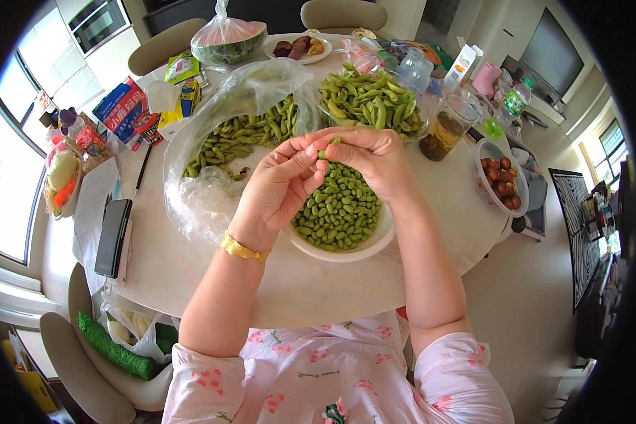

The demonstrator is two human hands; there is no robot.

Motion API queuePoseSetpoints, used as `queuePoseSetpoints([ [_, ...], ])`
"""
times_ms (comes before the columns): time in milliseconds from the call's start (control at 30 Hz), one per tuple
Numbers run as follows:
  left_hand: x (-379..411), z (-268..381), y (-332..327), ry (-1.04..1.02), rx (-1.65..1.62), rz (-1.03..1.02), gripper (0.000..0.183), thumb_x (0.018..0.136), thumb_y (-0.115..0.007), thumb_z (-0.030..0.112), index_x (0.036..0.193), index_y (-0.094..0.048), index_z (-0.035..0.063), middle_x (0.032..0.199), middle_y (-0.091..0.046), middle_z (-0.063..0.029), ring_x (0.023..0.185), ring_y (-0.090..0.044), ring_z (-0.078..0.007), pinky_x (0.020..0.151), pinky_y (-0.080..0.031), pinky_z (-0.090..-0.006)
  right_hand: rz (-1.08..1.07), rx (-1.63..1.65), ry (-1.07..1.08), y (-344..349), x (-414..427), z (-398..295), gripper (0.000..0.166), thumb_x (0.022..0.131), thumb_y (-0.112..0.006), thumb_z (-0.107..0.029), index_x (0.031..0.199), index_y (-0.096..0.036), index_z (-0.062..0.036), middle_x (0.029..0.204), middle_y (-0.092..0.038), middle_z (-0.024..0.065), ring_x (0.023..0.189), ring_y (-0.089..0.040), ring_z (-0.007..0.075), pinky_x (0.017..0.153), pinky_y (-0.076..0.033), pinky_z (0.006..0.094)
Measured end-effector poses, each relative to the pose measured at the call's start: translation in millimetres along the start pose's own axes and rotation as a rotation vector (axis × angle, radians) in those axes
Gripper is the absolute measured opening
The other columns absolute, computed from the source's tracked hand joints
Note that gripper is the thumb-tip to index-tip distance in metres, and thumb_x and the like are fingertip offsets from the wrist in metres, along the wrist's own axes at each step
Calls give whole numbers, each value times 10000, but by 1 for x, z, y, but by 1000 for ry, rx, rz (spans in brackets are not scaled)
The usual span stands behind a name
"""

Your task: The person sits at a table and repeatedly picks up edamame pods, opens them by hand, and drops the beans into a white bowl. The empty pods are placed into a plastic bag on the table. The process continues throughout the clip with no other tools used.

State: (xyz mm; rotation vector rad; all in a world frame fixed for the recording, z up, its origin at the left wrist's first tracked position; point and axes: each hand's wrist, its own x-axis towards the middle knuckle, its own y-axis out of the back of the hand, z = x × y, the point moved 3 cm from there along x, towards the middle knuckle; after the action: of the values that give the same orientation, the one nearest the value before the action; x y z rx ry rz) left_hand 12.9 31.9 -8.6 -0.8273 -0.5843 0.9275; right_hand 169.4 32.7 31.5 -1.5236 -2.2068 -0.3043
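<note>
My left hand (275, 183) and my right hand (373, 161) meet at the fingertips above a white bowl (344, 257). Between them they pinch a small green soybean pod (323, 154), mostly covered by the fingers. Shelled green soybeans (342, 212) fill much of the bowl. Behind my right hand, a heap of whole soybean pods (373, 100) rests in a clear container. More pods (244, 135) lie in an open clear plastic bag (183, 196) beyond my left hand. A gold bracelet (244, 250) circles my left wrist.
A glass of brown drink (445, 132) stands right of the pod heap, near a tub of small tomatoes (501, 183). A smartphone (113, 238) and a black pen (143, 169) lie left. Wrapped watermelon (230, 45) and a plate of food (299, 49) sit at the back.
</note>
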Motion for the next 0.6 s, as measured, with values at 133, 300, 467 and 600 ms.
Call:
queuePoseSetpoints([
  [133, 0, -5, -1, 86, -157, -27, 202, 995, -533, 18, 1193, -559, -9, 1017, -664, -84, 863, -679, -148, 765, -614, -249, 60, -41, -8, -2, -3, -2, 160, 886, -729, -92, 997, -755, 21, 908, -736, 98, 773, -664, 116, 712, -537, 242],
  [300, -2, -7, -6, 151, -156, -80, 202, 1018, -507, 62, 1195, -565, -16, 1034, -662, -100, 869, -681, -159, 774, -619, -275, 89, 4, -46, -1, -2, -3, 165, 886, -736, -111, 965, -753, 33, 869, -729, 93, 705, -652, 109, 657, -530, 240],
  [467, -5, -5, -10, 138, 25, -109, 236, 1028, -520, 128, 1188, -597, -27, 988, -683, -97, 836, -678, -141, 760, -626, -296, 78, 42, -104, 2, -3, -4, 168, 897, -727, -114, 963, -748, 38, 842, -721, 77, 697, -637, 95, 657, -522, 223],
  [600, -5, 2, -9, 40, 245, -49, 228, 1028, -532, 164, 1123, -629, -19, 955, -686, -92, 808, -668, -131, 731, -627, -307, 51, -24, -85, 4, -2, -3, 168, 896, -724, -92, 1011, -733, 30, 877, -719, 65, 744, -645, 96, 699, -535, 229],
])
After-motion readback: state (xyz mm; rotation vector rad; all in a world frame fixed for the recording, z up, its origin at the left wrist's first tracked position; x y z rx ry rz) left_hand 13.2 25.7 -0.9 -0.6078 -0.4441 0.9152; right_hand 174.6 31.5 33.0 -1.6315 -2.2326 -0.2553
